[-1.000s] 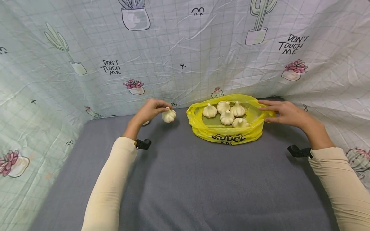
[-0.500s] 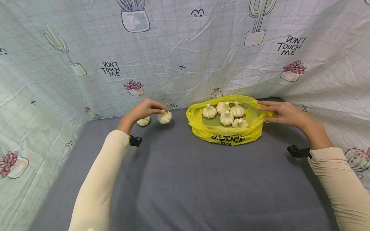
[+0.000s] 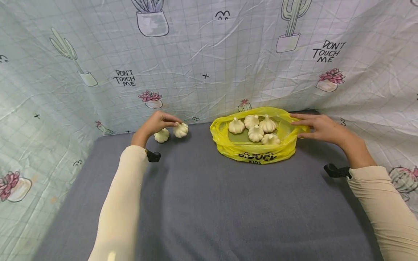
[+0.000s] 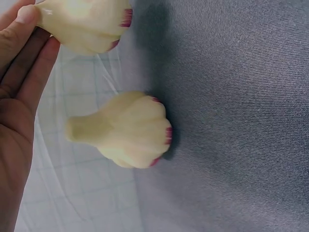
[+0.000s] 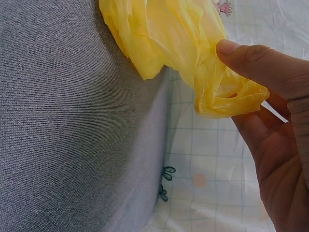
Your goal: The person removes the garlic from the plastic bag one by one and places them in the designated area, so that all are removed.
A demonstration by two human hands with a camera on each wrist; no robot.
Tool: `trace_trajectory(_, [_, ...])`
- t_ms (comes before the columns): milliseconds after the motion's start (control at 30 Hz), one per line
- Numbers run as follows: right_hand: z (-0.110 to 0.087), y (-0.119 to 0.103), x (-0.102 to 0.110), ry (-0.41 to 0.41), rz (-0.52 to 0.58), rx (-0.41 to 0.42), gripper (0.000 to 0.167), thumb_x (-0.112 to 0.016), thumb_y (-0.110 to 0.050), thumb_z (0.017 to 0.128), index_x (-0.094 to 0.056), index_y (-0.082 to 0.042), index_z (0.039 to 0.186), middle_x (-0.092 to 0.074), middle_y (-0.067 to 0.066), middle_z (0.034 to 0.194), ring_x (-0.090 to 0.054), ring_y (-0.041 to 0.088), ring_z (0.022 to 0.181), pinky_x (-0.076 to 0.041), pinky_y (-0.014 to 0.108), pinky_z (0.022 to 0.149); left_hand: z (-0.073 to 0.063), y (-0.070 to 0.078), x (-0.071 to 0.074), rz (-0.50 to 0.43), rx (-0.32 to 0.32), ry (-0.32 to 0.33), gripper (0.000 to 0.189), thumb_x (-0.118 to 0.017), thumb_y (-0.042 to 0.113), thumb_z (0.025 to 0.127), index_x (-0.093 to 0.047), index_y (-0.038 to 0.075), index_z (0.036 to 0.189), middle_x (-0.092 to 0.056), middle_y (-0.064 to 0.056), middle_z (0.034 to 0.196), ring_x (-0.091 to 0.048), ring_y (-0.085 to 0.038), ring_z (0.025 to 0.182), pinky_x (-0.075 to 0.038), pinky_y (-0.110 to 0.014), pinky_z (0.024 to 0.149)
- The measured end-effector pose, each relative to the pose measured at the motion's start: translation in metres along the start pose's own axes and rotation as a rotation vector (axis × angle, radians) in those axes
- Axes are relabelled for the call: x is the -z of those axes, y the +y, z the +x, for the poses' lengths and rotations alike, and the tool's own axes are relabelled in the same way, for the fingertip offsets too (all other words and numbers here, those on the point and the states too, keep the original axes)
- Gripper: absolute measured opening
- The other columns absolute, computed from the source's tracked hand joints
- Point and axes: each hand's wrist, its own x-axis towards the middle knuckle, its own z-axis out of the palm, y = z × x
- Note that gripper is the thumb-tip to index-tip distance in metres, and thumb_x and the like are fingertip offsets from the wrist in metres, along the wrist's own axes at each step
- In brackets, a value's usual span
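The step in hand looks like setting down a garlic bulb [image 3: 180, 130]: the left grip [image 3: 155, 124] pinches it by the stem, apparently just above the counter [image 3: 209, 203], beside a second bulb [image 3: 161, 135], while the right grip [image 3: 321, 128] pinches the edge of a yellow bag [image 3: 225, 149] holding five more bulbs [image 3: 255, 133]. The next move probably calls for lowering it gently, then loosening the pinch.

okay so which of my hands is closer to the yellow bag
Your right hand. It grips the right end of the yellow bag, while your left hand is off to the left, apart from it, pinching a garlic bulb.
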Motion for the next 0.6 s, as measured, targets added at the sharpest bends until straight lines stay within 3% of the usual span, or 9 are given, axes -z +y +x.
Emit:
trace_trajectory(333, [-0.003,0.002,-0.001,-0.004,0.000,0.002,0.048,-0.088,-0.011,0.078,-0.074,-0.005,0.124,-0.059,0.016,0.142,-0.045,0.002,0.068,-0.040,0.025,0.060,-0.006,-0.008,-0.001,0.007,0.018,0.026,0.023,-0.069,0.010,0.098,-0.077,0.003,0.118,-0.072,-0.016,0.122,-0.065,-0.032,0.118,-0.052,-0.050,0.096])
trace_trajectory(600, [-0.002,0.002,-0.001,-0.009,0.002,-0.006,0.047,-0.086,-0.010,0.080,-0.073,-0.003,0.124,-0.059,0.018,0.142,-0.045,0.001,0.067,-0.042,0.025,0.059,-0.004,-0.012,0.004,0.052,0.070,0.025,0.021,-0.069,0.014,0.099,-0.079,0.008,0.116,-0.073,-0.011,0.121,-0.065,-0.027,0.119,-0.052,-0.046,0.099])
